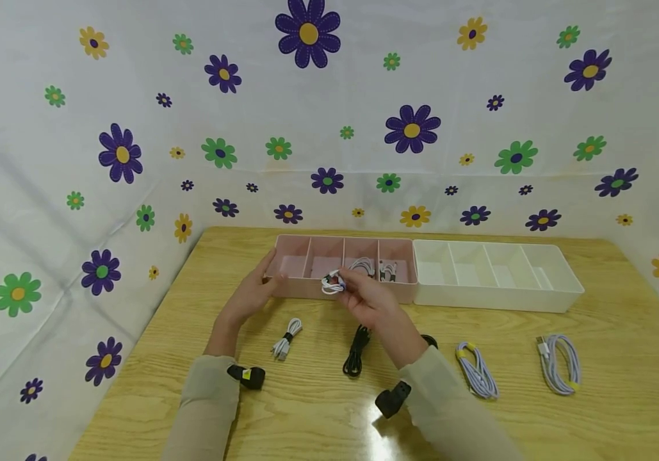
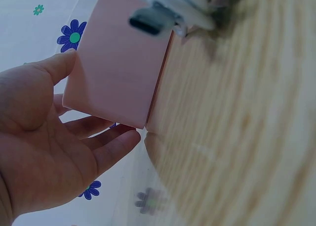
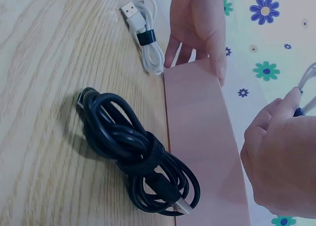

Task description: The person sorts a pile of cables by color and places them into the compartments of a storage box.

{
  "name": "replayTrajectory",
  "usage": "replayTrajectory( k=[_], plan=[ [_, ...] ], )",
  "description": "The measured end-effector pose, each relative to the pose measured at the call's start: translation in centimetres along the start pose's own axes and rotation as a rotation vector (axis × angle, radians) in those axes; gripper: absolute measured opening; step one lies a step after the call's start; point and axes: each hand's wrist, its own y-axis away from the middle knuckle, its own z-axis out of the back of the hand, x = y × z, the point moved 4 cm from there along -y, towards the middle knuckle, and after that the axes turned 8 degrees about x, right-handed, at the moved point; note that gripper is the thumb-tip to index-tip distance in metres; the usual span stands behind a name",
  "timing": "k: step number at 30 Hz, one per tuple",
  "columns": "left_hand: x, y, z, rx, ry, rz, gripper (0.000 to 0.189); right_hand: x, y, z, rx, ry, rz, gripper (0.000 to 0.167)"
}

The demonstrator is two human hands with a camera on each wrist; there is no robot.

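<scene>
My right hand [image 1: 366, 298] pinches a coiled white charging cable [image 1: 332, 282] in front of the pink divided box [image 1: 306, 289]. A blurred USB-C type plug [image 2: 148, 24] hangs from that bundle in the left wrist view; in the right wrist view only a bit of cable [image 3: 310, 77] shows beside the hand. My left hand [image 1: 250, 294] touches the box's left end, thumb at the rim, fingers loosely extended along the end wall. White cables lie in the box's two right compartments. On the table, a tied white USB cable [image 1: 287, 338] and a black cable [image 1: 355, 352] lie nearest my hands.
A white divided box [image 1: 490, 298] adjoins the pink one on the right. Two pale lilac cables [image 1: 479, 374] with yellow ties lie at the right of the wooden table [image 1: 306, 416]. Another black cable [image 1: 430, 340] is partly hidden by my right arm. Flowered cloth hangs behind.
</scene>
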Motion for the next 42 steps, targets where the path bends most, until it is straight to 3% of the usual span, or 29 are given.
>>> replayTrajectory(
  k=[8,16,22,27,30,34,42],
  plan=[
    [0.2,0.1,0.3,0.0,-0.004,0.016,0.07,0.2,0.1,-0.5,0.031,-0.017,-0.01,0.021],
    [0.7,0.1,0.2,-0.002,0.019,0.022,0.071,1.1,-0.6,-0.4,0.061,-0.007,0.042,0.016],
    [0.6,0.0,0.2,-0.007,0.017,0.015,0.071,1.4,-1.6,-0.4,0.084,0.051,0.051,0.017],
    [0.6,0.1,0.2,-0.006,0.007,0.021,0.071,1.6,-2.6,-0.6,0.033,0.081,0.051,0.028],
    [0.6,0.0,0.2,-0.003,0.011,0.017,0.071,1.6,-3.1,-0.7,0.0,0.038,0.055,0.035],
    [0.7,0.0,0.1,-0.002,0.021,0.011,0.072,1.8,-3.8,-0.7,0.022,-0.043,0.054,0.026],
    [0.4,0.0,0.1,-0.008,0.017,0.014,0.072,2.1,-4.9,-0.8,0.136,-0.091,0.102,0.068]
  ],
)
